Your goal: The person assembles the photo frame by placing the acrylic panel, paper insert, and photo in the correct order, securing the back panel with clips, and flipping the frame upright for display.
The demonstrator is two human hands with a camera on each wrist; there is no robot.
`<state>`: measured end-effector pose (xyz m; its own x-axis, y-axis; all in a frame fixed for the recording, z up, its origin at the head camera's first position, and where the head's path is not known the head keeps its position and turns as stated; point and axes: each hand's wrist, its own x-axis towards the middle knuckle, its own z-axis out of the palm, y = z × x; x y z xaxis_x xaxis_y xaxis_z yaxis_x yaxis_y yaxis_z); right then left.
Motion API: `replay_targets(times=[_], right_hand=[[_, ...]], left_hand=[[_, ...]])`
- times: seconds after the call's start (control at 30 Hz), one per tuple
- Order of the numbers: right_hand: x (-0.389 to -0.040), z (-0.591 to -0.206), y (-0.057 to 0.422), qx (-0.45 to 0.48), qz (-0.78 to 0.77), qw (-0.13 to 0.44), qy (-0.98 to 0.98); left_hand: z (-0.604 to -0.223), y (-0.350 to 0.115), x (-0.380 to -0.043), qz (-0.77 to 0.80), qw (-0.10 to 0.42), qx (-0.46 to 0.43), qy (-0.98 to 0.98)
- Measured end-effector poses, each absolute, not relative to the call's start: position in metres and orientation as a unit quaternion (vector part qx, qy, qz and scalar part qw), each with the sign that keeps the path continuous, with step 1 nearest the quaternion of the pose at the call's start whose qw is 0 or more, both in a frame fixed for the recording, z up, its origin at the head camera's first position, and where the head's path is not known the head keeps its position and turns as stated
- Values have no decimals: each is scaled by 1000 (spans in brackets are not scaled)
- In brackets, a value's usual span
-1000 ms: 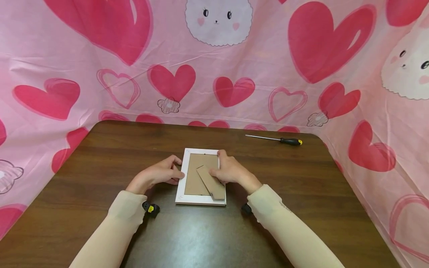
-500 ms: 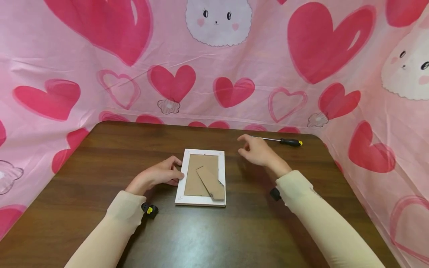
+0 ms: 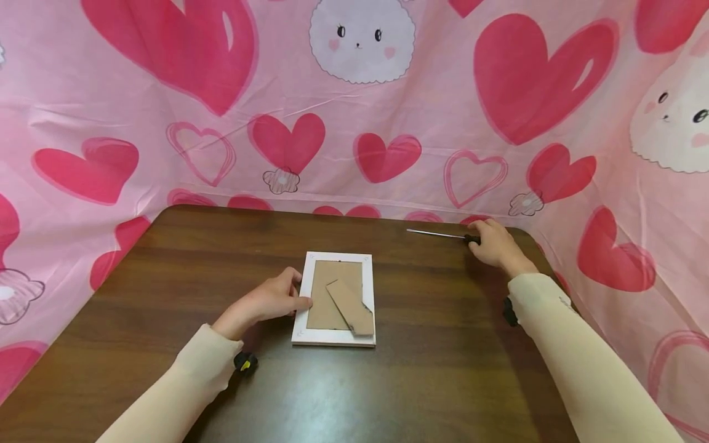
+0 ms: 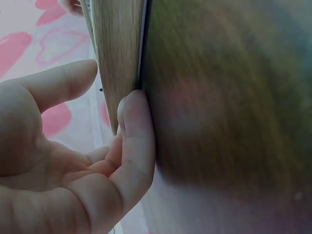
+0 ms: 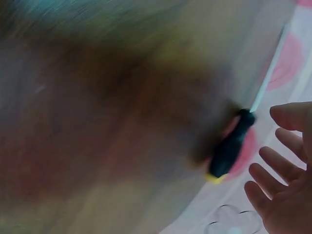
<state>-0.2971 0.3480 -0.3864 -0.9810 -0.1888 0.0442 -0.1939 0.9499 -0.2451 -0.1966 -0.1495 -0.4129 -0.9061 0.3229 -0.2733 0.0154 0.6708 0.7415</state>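
Observation:
A white picture frame [image 3: 332, 338] lies face down on the table, its brown backing board [image 3: 338, 269] and slanted easel stand [image 3: 351, 309] facing up. At its left edge, my left hand [image 3: 271, 299] pinches it, thumb on top and fingers low against the side. The left wrist view shows the frame's wood-coloured side [image 4: 118, 53] between thumb and fingers. Far right, my right hand [image 3: 495, 243] is over the black handle of a screwdriver [image 3: 437, 233]. In the right wrist view, its fingers are spread beside the screwdriver [image 5: 229, 148], apart from the yellow-tipped handle.
The brown wooden table [image 3: 432, 381] has rounded far corners. A pink cloth [image 3: 388, 104] with hearts hangs around its back and sides. The screwdriver lies near the far edge, its shaft pointing left.
My right hand has let go of the frame's right edge and moved right and away to the screwdriver's handle. The left hand stays at the frame's left edge. The head view tilts slightly upward.

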Motion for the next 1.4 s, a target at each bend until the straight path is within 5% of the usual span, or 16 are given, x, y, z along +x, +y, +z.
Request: replay_targets(times=[1.0,1.4], right_hand=[[-297,-415,358,71,82,-13,-994],[-293,-412,349,128,108,-15,-986]], left_hand=[[-415,-150,-199,386,235,108,885],[-413,-152,-200,387,236,105,885]])
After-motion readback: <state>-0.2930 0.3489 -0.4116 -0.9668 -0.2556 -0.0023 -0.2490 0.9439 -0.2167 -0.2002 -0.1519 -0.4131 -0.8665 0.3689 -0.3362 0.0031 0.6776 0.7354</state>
